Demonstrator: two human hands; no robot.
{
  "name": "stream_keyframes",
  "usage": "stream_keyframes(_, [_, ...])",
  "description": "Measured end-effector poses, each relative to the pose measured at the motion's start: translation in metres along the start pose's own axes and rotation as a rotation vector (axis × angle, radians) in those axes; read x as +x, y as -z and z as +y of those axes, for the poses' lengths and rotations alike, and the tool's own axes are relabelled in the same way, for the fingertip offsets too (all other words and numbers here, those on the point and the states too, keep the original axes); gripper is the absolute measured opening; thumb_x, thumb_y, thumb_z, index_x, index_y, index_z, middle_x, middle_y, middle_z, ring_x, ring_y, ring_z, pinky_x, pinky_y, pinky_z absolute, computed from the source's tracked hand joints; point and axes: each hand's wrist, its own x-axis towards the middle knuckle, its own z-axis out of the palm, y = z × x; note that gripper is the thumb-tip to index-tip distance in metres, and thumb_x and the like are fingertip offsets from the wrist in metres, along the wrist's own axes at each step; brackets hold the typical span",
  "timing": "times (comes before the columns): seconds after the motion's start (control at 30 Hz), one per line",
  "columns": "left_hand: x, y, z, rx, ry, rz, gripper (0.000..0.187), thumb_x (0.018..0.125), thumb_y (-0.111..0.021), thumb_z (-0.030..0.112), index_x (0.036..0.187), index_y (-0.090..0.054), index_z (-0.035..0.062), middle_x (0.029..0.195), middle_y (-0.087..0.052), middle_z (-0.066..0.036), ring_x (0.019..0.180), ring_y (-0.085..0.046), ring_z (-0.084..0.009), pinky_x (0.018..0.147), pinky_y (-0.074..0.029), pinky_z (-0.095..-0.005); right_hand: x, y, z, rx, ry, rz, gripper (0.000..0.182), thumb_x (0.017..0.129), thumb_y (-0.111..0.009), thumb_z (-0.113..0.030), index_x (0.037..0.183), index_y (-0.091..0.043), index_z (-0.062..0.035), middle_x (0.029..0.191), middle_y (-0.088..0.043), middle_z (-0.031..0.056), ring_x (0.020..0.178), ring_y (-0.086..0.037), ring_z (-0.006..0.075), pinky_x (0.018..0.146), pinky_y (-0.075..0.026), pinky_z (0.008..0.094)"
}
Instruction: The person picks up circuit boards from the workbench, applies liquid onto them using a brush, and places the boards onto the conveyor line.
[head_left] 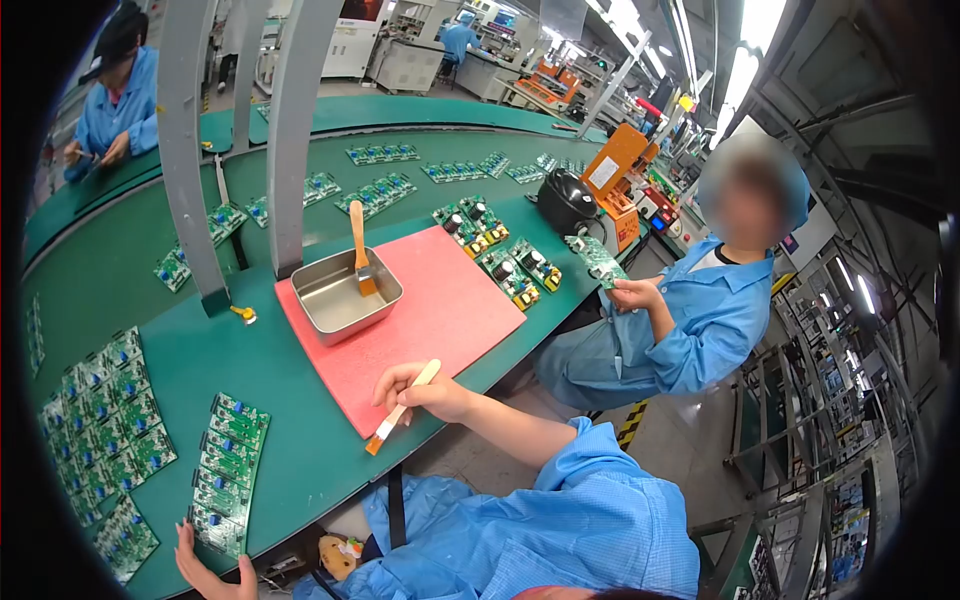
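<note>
My right hand (pixel 420 392) is closed around the pale wooden handle of a flat brush (pixel 398 410), its orange-brown bristles pointing down over the front edge of a pink mat (pixel 450 290). At the lower left my left hand (pixel 212 572) has its thumb and fingers spread at the near end of a green circuit board panel (pixel 230 465); whether it touches the panel is hard to tell. On the mat stands a rectangular metal tray (pixel 330 318) with a second, wooden-handled brush (pixel 359 240) leaning in it.
Several circuit board panels (pixel 110 410) lie at the left. Assembled boards (pixel 510 275) sit right of the mat. Grey posts (pixel 290 140) rise from the bench. A co-worker in blue (pixel 700 310) holds a board (pixel 597 258) at the right, near an orange machine (pixel 615 180).
</note>
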Motion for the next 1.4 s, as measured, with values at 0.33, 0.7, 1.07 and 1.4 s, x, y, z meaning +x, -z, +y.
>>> stream_keyframes(0.33, [0.034,0.026,0.065,0.199,-0.132,0.101,0.055,0.079,-0.077,0.028,0.121,-0.059,-0.0023,0.11,-0.066,-0.02,0.096,-0.065,-0.0323,0.086,-0.051,-0.0407,0.004,-0.002,-0.014,-0.034,-0.027,-0.051,0.028,0.082,-0.058,-0.015,0.103,-0.065,0.0028,0.083,-0.067,0.0073,0.07,-0.063,0.0103,0.063,-0.051,0.0231])
stream_keyframes(0.7, [0.024,0.021,0.062,0.023,0.156,0.054,0.074,0.064,-0.075,0.03,0.129,-0.053,0.0037,0.127,-0.059,-0.016,0.124,-0.052,-0.0337,0.11,-0.029,-0.048,0.07,-0.057,-0.069,-0.316,0.246,-0.118,0.017,0.09,-0.066,-0.008,0.104,-0.062,0.0013,0.09,-0.068,0.0082,0.081,-0.067,0.0128,0.07,-0.057,0.0268])
stream_keyframes(1.07, [0.021,0.019,0.052,0.029,0.152,0.059,0.077,0.063,-0.081,0.036,0.129,-0.053,0.0068,0.126,-0.061,-0.009,0.123,-0.055,-0.0294,0.108,-0.032,-0.0477,0.124,-0.133,-0.051,-0.463,0.115,-0.249,0.017,0.095,-0.061,-0.014,0.102,-0.063,0.0016,0.08,-0.066,0.0056,0.071,-0.064,0.0092,0.062,-0.051,0.0235])
stream_keyframes(1.4, [0.019,0.017,0.046,-0.012,0.114,0.095,0.075,0.064,-0.083,0.039,0.126,-0.053,0.0076,0.127,-0.062,-0.007,0.12,-0.057,-0.0282,0.105,-0.035,-0.0477,0.138,-0.136,-0.046,-0.38,0.109,-0.177,0.015,0.095,-0.059,-0.012,0.1,-0.058,0.0022,0.075,-0.064,0.0073,0.065,-0.063,0.0131,0.058,-0.052,0.0255])
